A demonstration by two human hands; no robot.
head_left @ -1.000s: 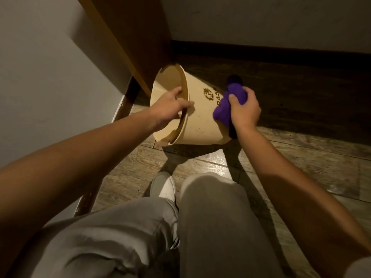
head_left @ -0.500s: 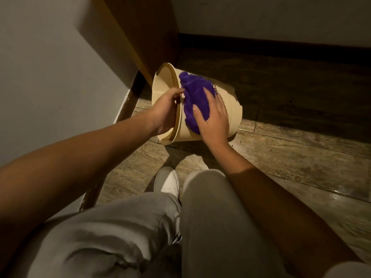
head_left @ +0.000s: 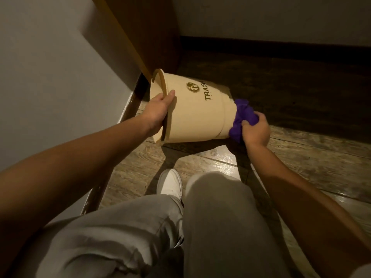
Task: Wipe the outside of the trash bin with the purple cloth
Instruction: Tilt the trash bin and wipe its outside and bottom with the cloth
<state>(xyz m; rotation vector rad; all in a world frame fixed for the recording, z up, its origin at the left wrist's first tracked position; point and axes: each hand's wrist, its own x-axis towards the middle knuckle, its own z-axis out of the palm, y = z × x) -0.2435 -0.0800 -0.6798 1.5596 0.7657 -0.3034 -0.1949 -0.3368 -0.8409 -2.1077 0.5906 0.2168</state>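
The cream trash bin (head_left: 196, 115) lies tipped on its side above the wooden floor, its open mouth toward the left and a dark logo with the word TRASH facing up. My left hand (head_left: 158, 113) grips its rim, thumb on the outside wall. At the bin's bottom end on the right, my right hand (head_left: 256, 130) is closed on the bunched purple cloth (head_left: 242, 119), which presses against the base of the bin.
A wooden cabinet panel (head_left: 144, 33) stands just behind the bin, with a pale wall (head_left: 50, 77) to the left and a dark baseboard (head_left: 281, 51) at the back. My knees (head_left: 216, 207) and a white shoe (head_left: 169, 184) are just below the bin. Wooden floor (head_left: 311, 157) stretches to the right.
My right hand slid the purple cloth from the bin's upper side near the rim down to its base on the right. The bin turned, so the logo now shows.
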